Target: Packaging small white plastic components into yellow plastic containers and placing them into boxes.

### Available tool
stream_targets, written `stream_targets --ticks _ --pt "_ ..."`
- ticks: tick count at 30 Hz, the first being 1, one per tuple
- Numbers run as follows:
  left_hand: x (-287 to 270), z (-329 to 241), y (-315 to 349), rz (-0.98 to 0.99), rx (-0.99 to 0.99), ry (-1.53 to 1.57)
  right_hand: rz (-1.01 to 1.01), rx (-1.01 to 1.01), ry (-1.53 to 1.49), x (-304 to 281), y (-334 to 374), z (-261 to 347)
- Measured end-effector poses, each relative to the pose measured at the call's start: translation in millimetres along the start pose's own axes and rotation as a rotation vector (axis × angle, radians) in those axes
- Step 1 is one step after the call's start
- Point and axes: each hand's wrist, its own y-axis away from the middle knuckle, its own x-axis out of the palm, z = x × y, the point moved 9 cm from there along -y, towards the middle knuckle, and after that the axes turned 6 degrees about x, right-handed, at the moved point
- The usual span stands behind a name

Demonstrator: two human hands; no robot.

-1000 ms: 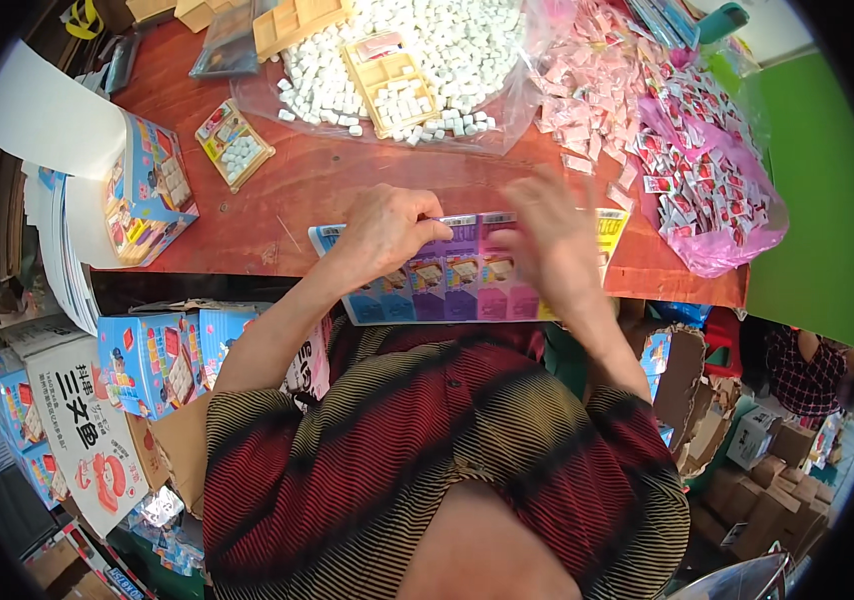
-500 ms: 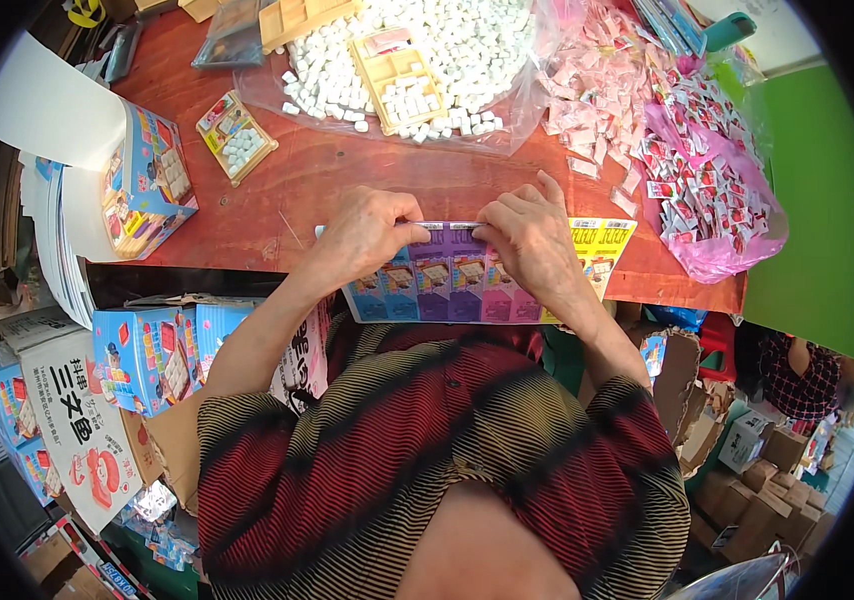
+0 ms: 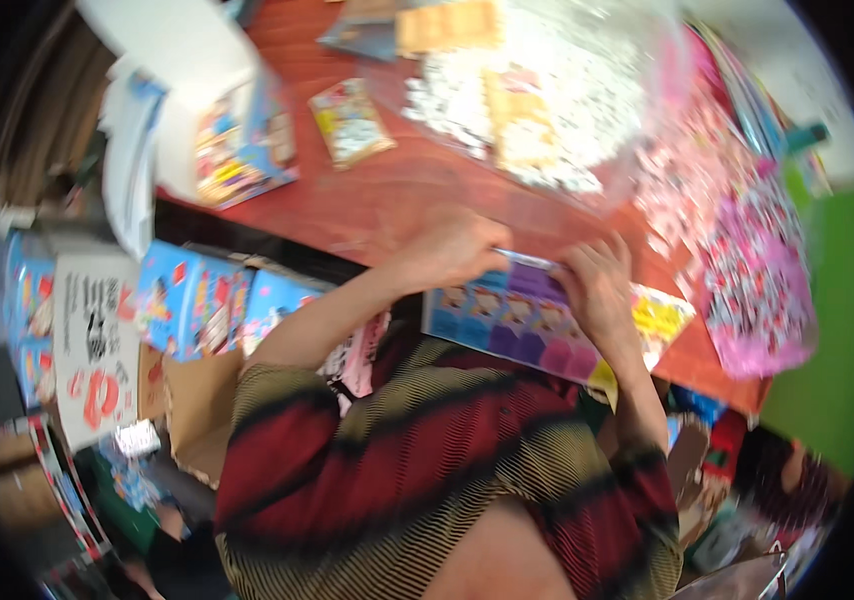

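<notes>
A colourful printed sheet (image 3: 515, 318), with bands of blue, purple, pink and yellow, slants across the table's near edge in front of me. My left hand (image 3: 455, 248) is closed on its far edge, toward the blue end. Farther right along that edge, my right hand (image 3: 595, 285) has thumb and bent fingers on the sheet and covers part of it. Between the two hands a purple stretch shows. The sheet's yellow end (image 3: 659, 318) sticks out beyond my right wrist. Motion blur hides the fingertips' exact grip.
White pieces (image 3: 587, 100) are heaped on plastic at the back, with a tan tray (image 3: 522, 115) among them. Pink packets (image 3: 677, 180) and a pink bag of small sachets (image 3: 762, 290) lie right. A small filled tray (image 3: 350, 122) and an open printed box (image 3: 247, 140) stand left. Cartons (image 3: 192, 300) sit below.
The whole view has tilted and blurred, so the table and things appear lower and farther right. Both hands stay on the sheet's far edge.
</notes>
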Motion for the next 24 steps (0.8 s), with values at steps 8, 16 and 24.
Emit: stream_targets --ticks 8,16,24 --pt "-10 14 13 -0.066 -0.072 -0.002 0.033 0.011 -0.061 -5 0 -7" --pt "-35 44 30 -0.123 -0.185 0.196 0.01 -0.006 -0.045 -1 -15 -8" --pt "-33 55 37 -0.222 -0.223 0.333 -0.037 -0.04 -0.065 -4 -13 -10"
